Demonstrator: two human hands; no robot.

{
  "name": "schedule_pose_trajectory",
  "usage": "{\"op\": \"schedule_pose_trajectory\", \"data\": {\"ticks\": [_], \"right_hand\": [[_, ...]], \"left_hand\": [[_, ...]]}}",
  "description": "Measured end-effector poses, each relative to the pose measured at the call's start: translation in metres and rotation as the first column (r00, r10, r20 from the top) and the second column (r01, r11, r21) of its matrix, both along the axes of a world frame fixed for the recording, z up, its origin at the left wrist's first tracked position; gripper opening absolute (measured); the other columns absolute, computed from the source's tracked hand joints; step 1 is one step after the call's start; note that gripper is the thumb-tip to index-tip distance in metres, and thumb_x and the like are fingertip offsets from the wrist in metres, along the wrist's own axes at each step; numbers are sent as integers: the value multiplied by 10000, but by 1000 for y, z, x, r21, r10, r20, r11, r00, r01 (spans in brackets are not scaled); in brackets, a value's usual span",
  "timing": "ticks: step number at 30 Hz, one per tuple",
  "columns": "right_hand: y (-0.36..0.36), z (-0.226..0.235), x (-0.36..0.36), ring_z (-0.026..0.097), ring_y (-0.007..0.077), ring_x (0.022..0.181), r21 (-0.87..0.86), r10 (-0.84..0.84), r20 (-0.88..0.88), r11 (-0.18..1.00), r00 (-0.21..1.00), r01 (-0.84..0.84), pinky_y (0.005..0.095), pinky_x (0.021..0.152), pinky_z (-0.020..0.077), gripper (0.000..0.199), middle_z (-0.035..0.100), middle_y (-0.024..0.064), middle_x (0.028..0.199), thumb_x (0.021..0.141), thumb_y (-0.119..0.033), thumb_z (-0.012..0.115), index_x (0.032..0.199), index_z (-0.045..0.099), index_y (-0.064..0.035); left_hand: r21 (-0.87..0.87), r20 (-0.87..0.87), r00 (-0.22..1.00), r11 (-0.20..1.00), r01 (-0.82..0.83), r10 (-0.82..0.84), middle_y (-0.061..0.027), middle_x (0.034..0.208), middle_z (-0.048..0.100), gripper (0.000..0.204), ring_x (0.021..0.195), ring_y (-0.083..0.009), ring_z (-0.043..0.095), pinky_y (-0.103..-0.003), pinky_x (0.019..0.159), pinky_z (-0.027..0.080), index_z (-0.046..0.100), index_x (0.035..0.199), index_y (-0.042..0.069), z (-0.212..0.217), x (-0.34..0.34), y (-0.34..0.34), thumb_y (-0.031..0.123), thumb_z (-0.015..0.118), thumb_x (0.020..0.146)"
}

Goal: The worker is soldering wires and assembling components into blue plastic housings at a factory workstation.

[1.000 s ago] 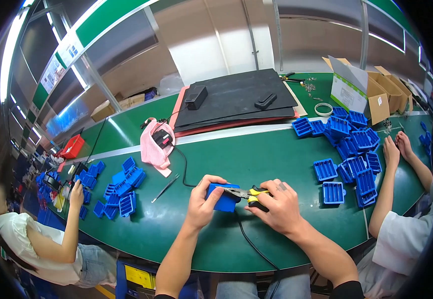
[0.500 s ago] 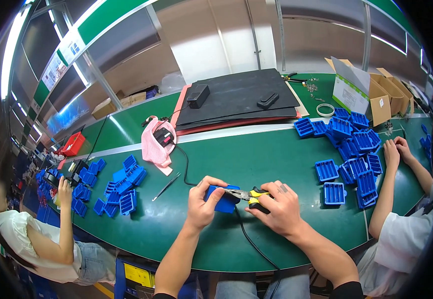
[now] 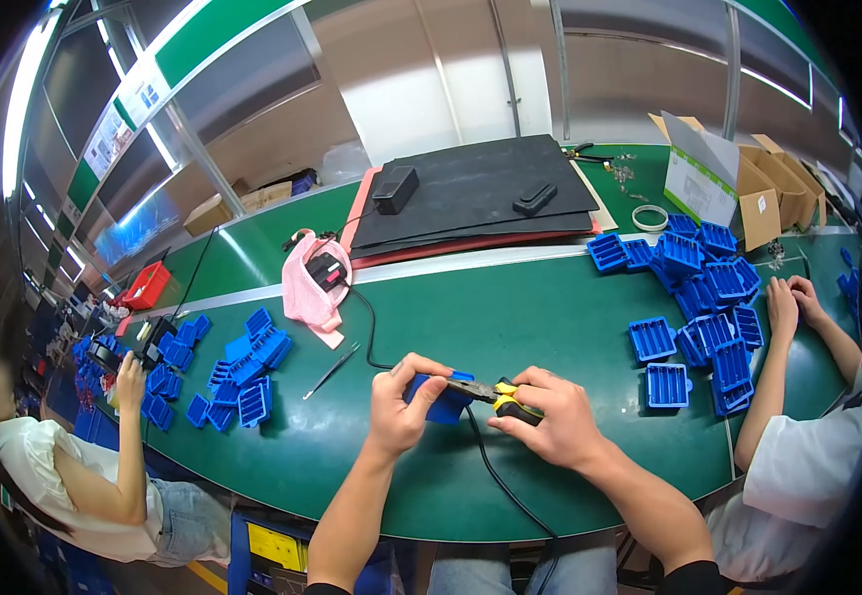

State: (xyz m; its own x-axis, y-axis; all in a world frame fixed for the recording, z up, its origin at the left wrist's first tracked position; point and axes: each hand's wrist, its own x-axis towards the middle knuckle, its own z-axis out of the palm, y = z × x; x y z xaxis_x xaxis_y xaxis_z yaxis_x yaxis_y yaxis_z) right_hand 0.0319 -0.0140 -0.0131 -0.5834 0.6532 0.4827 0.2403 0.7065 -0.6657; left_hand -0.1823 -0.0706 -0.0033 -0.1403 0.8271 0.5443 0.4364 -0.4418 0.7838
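1. On my feed, the L hand (image 3: 398, 405) gripped a blue holder (image 3: 448, 410) near the front-mid of the desk (image 3: 550, 297); thumb & fingers pinched its L end.
2. The R hand (image 3: 553, 418) had its fingers wrapped round the yellow/black handles of the pliers (image 3: 503, 397).
3. I saw the nose pointing L, at the holder's upper edge, close to the L thumb. Couldn't tell if the nose was pinching anything.
4. A black cable (image 3: 485, 464) showed below the holder & curved to the desk's front edge.
5. Tweezers (image 3: 331, 372) lay L of the L hand, nr the pink cloth (image 3: 302, 288).
6. I had more slotted blue holders on both sides: a big R pile (image 3: 731, 365) & a smaller L pile (image 3: 252, 369).
7. Black sheets (image 3: 470, 208) were stacked at the back, w/ 2 black blocks on top.
8. Far L: a co-worker's hand (image 3: 130, 377), raised nr other holders. Far R: another co-worker's hands (image 3: 783, 305), close tog.
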Motion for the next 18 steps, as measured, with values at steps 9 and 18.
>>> {"op": "schedule_pose_trajectory", "data": {"ticks": [9,18], "right_hand": [[5,3,4,568,254,686,-57,50,-65,997,997,-54,333,594,445,256,593,115,832,723,-212,776,800,651,-2],[28,-19,11,569,298,795,83,-374,139,927,917,365,397,677,461,238,586,113,865,742,-228,733,779,651,-7]], "left_hand": [[-92,263,963,992,90,-63,-101,989,649,370,875,-140,627,-256,765,497,519,1156,18,-1,1,1,130,696,852],[-192,393,917,969,153,-67,-117,1020,625,306,915,-170,621,-293,779,534,485,1110,18,-5,-2,6,72,653,860]]}}
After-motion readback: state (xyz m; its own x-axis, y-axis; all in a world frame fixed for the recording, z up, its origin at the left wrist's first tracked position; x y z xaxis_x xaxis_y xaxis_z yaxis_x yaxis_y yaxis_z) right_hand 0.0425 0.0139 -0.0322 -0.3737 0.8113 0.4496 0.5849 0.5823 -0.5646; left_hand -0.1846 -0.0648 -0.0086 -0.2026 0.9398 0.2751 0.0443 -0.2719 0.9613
